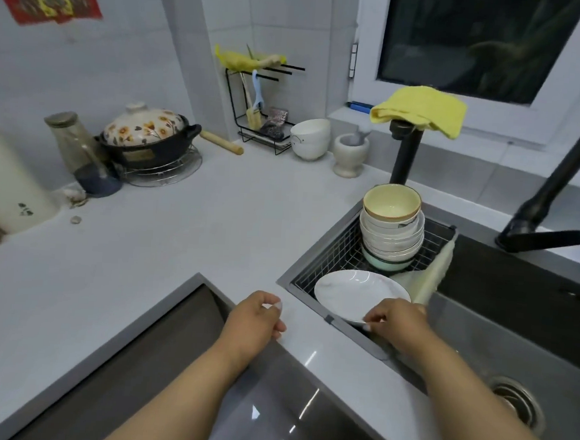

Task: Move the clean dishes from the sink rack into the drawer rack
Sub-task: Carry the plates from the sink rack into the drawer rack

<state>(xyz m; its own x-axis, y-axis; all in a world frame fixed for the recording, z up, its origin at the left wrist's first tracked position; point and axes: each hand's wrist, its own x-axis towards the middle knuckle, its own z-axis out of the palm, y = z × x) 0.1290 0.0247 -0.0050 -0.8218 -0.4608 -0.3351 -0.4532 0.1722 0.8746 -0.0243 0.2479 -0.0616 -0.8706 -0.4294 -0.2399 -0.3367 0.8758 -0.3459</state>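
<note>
1. Your right hand has its fingers curled onto the near rim of the plate, pinching it.
2. That plate sits tilted at the near end of the rack in the sink.
3. Behind it in the same rack is a bowl stack (cream-coloured one on top, mint one at the bottom).
4. Your left hand hangs over the worktop edge, fingers loosely curled, holding nothing.
5. Below the left arm there's a dark glossy drawer front; can't see a rack inside it.
6. A yellow cloth is draped over the black post behind the sink.
</note>
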